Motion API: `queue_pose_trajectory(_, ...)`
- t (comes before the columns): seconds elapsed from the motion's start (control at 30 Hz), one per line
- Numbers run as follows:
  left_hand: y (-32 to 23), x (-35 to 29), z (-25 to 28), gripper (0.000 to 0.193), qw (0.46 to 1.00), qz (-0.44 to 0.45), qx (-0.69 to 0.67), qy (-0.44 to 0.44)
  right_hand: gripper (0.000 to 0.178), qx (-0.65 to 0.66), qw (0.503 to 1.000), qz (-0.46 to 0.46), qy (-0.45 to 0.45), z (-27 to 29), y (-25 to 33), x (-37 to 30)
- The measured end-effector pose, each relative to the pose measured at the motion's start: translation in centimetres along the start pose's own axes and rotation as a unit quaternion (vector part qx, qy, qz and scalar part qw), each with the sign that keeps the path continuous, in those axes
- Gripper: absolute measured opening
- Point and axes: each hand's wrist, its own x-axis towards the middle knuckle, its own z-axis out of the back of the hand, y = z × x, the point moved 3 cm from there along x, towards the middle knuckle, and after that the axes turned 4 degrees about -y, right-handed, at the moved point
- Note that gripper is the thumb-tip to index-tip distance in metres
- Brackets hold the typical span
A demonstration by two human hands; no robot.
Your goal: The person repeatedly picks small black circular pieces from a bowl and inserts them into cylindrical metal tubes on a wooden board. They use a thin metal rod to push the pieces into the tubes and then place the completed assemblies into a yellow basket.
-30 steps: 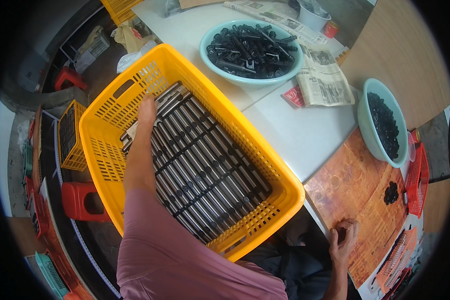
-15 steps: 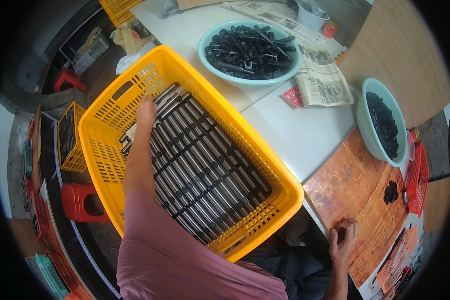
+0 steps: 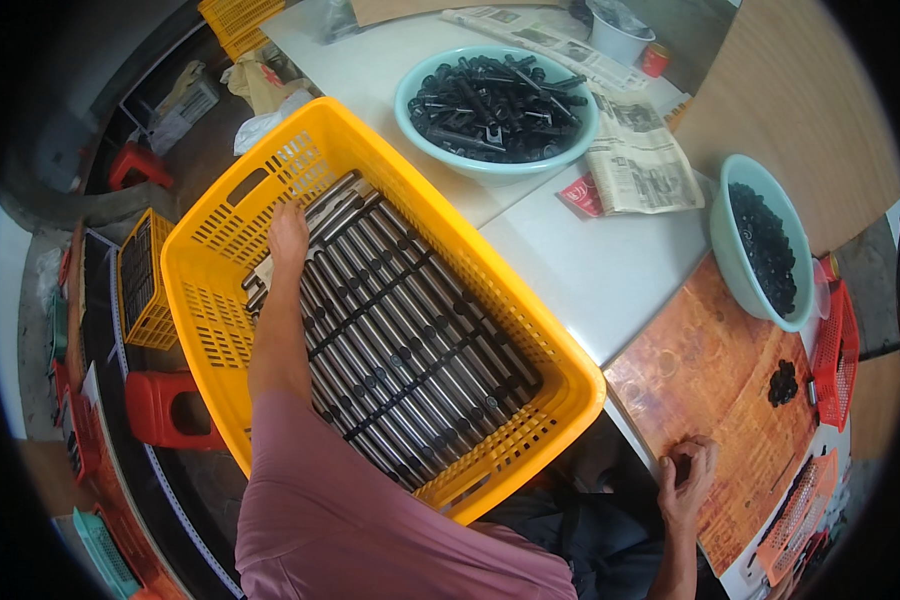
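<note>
A yellow plastic crate holds rows of shiny metal tubes with black fittings along them. My left hand reaches over the tubes to the crate's far left end, its fingers bent down and together; whatever they grip there is hidden. Close to the hand, a few tubes lie on top of the layer, beside a strip of pale cardboard. At the near edge of a reddish-brown board rests my right hand, fingers curled towards the thumb around a dark spot that I cannot make out.
Behind the crate, a light-blue basin holds black fittings; another basin stands right with small black parts. Several black rings lie on the board. Newspaper covers part of the white table. A red stool stands left.
My left hand has shifted slightly nearer within the crate's far end. My right hand has stayed in place.
</note>
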Motion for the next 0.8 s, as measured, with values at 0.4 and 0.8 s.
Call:
queue_pose_trajectory(0.4, 2.0, -2.3, 2.6, 0.029, 0.990, 0.118, 0.064, 0.052, 0.022, -0.004, 1.000, 0.001, -0.001, 0.2, 0.0, 0.0)
queue_pose_trajectory(0.8, 2.8, -1.1, 8.6, 0.028, 0.991, 0.113, 0.070, 0.020, 0.019, -0.016, 0.996, 0.081, -0.037, 0.9, 0.8, 0.1)
